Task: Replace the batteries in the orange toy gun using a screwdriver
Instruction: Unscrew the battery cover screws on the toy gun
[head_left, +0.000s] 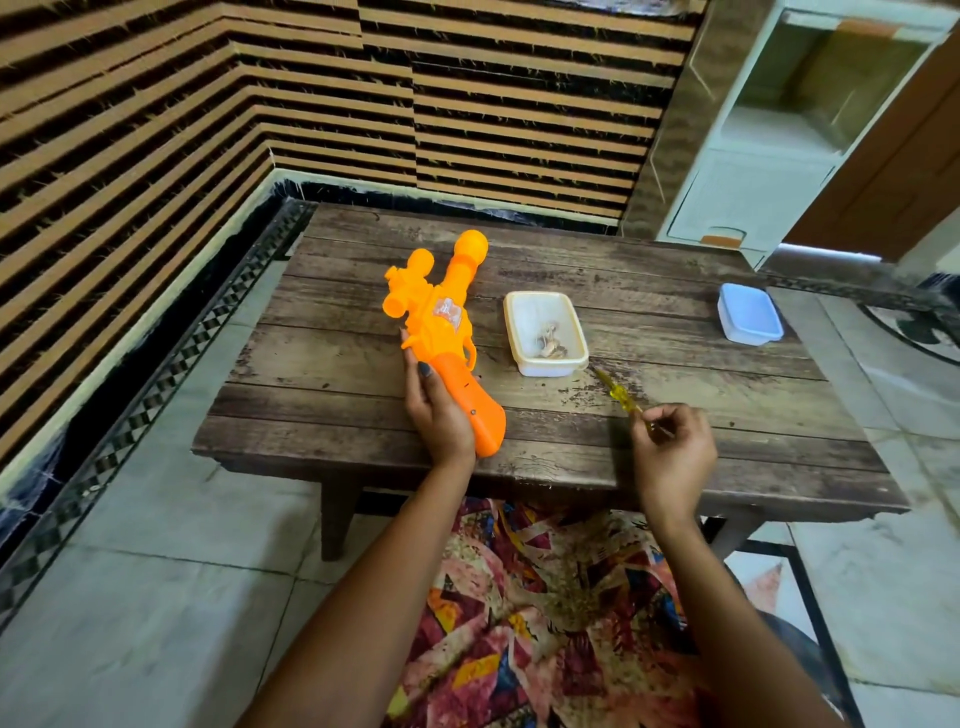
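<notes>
Patterned cloth (545, 597) covers the lap, and both bare forearms reach over it to the wooden table (311, 374). On that table lies the orange toy gun (441, 322), flat on its side, muzzle pointing away from the person. The left hand (439, 415) holds its stock, thumb laid along the top and fingers curled round the edge, probably to keep it from sliding. Small dark dots on the stock look like screws, so the battery cover is likely there. To the gun's right, the right hand (675, 447) pinches one end of a yellow-handled screwdriver (618, 397) between thumb and fingertips, low over the table and not yet at the gun. Just right of the gun sits an open white tub (545, 332) with small pieces I cannot identify; farther right is a blue-lidded box (749, 314).
</notes>
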